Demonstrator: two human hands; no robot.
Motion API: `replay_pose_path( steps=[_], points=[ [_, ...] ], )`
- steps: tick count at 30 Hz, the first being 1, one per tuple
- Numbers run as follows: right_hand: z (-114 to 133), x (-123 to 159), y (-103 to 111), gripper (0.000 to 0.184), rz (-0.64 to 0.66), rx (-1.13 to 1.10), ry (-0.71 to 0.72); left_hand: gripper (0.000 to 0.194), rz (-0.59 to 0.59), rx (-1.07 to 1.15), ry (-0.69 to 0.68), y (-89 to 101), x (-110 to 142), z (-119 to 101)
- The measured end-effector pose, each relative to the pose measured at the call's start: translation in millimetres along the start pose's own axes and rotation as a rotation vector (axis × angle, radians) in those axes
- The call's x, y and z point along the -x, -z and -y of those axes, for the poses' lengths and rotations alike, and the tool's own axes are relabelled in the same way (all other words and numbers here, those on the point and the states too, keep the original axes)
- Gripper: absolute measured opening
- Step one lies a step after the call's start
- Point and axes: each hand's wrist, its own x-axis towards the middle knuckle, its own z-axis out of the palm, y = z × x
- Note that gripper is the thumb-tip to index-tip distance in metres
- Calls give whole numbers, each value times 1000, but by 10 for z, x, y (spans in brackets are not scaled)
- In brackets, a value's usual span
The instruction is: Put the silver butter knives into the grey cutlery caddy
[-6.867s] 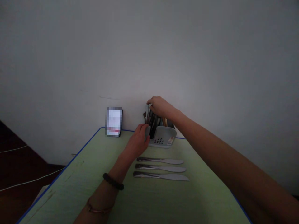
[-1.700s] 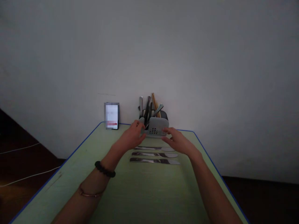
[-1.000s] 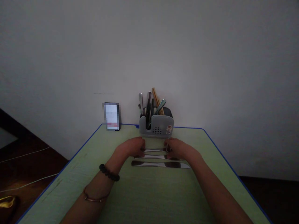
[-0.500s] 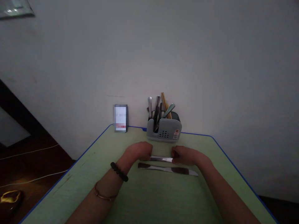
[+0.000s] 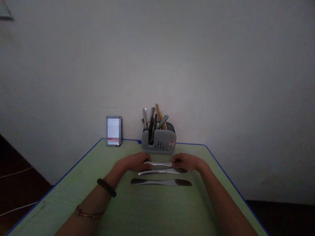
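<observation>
Both my hands hold a silver table knife level, close to the green tabletop. My left hand pinches its left end and my right hand grips its right end, fingers partly covering both ends. Just in front of it lies a second table knife, its right part under my right hand's fingers. Nearest me, a third table knife rests roughly parallel, its blade pointing right. Behind the hands stands a grey utensil holder with metal cutlery handles and wooden chopsticks upright or leaning in it.
A phone with a blurred lit screen leans against the white wall, left of the holder. The green table has a blue edge. White cables run across the dark floor at left.
The view has turned right, so everything sits farther left. Three knives now show where two pieces were visible; the held one is a little behind the middle one.
</observation>
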Motion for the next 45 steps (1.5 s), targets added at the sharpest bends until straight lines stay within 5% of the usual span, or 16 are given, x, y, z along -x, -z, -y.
replay_pose_path(
  steps=[7, 13, 18, 33, 41, 45],
  points=[
    [80, 322, 274, 30, 29, -140, 83, 28, -412, 249, -127, 310, 140, -232],
    [421, 461, 333, 26, -99, -355, 175, 31, -672, 450, -154, 322, 148, -376],
    [613, 479, 346, 30, -139, -372, 343, 34, -714, 614, -223, 339, 180, -451],
    [758, 505, 327, 23, -195, -339, 329, 26, -858, 391, -196, 441, 271, -498],
    [688, 526, 403, 25, -392, -360, 396, 27, -867, 276, -175, 458, 293, -524],
    [687, 544, 438, 25, -541, -449, 443, 28, -760, 280, -164, 441, 266, -483]
  ],
)
